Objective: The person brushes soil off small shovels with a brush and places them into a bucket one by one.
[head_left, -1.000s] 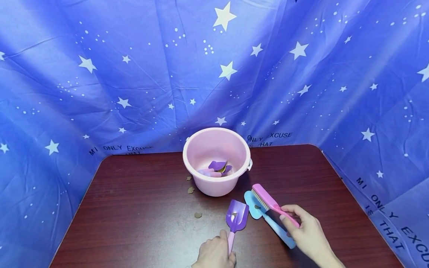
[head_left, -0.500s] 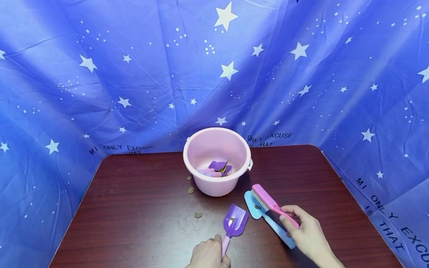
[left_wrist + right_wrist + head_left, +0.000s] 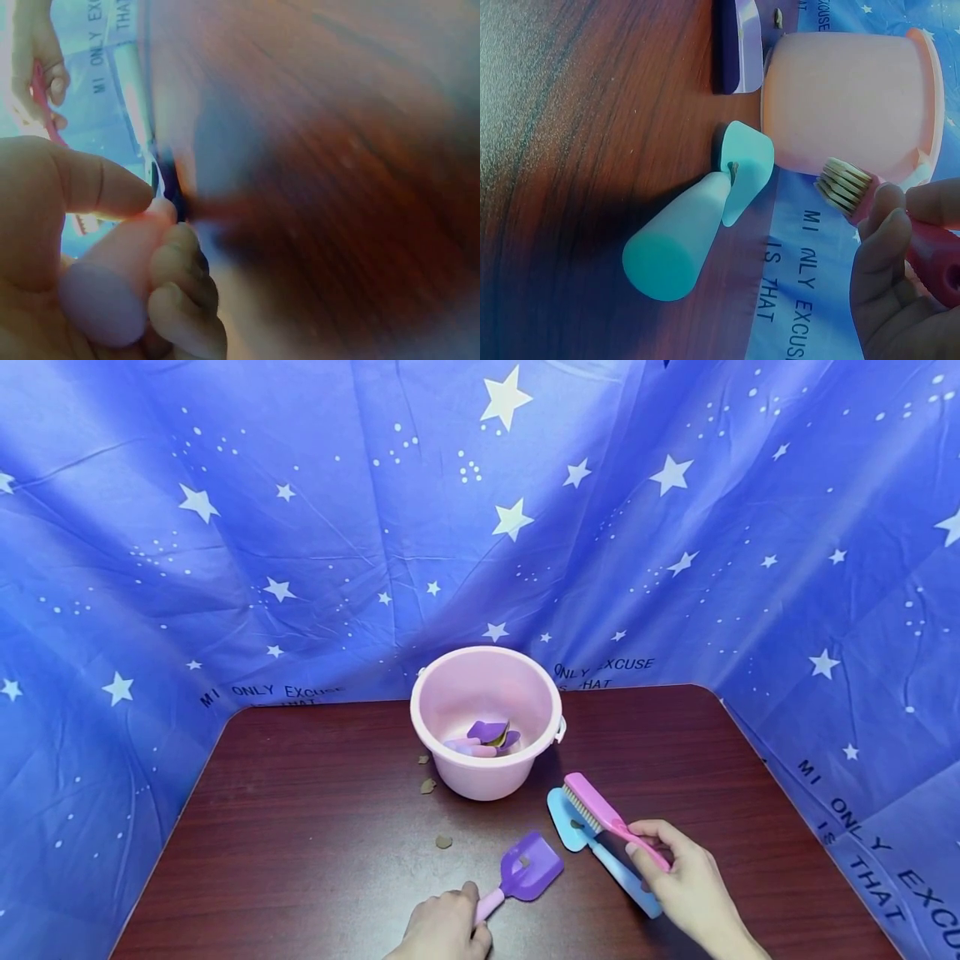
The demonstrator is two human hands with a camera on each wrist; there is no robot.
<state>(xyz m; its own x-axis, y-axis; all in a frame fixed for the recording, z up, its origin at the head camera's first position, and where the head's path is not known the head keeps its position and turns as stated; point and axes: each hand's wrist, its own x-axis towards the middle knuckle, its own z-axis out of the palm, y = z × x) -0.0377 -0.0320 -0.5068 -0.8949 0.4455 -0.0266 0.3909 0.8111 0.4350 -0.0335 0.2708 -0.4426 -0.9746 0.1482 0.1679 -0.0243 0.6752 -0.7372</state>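
Observation:
My left hand grips the pink handle of a purple toy shovel, whose blade points to the right. A small brown flake lies on that blade. In the left wrist view, thumb and fingers wrap the shovel's handle. My right hand holds a pink brush by its handle, bristles facing down and left. Beneath the brush, a light blue toy shovel lies on the table, with another brown flake on its blade.
A pink bucket stands behind the hands, holding purple and pink toy pieces. Several brown flakes lie on the brown table, left of and before the bucket. A blue star-printed cloth hangs around the table.
My left hand has moved left and towards me, turning the purple shovel so that its blade swings from pointing away to pointing right. The right hand and brush have stayed in place.

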